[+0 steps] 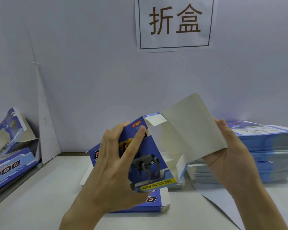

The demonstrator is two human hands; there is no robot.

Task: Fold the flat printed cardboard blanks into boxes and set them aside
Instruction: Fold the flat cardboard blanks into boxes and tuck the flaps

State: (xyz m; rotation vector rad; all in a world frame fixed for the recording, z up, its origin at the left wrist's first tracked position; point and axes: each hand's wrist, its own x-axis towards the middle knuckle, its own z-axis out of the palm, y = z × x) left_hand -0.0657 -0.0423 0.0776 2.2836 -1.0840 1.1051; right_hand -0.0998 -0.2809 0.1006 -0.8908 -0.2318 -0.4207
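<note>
R side: we see a tall stack [271, 151] of flat blue printed blanks on the worktop [40, 188], just behind the right hand [229, 155], which hides part of its near edge.
Centre: a low stack [156, 203] of the same blanks lies flat below both hands; the left hand [113, 163] & wrist cover much of it.
L side: folded boxes [7, 130] sit by the corner, well apart from the hands.
Near R: a white paper sheet [211, 196] lies flat, one end running under the tall stack.
Blank in work: the half-folded blank [150, 155] is up off the worktop, between the hands, above the low stack. Printed dog face is on the L, plain inner side on the R, top flap up.
Left hand: fingers spread over the printed panel, gripping it; forefinger tip at the upper crease; thumb hidden.
Right hand: grips the plain panel's R edge, thumb at its top, fingers behind.
Surface: worktop pale, matt.
Room: pale wall [90, 63] close behind, w/ a white sign [175, 24] bearing two big dark characters.
</note>
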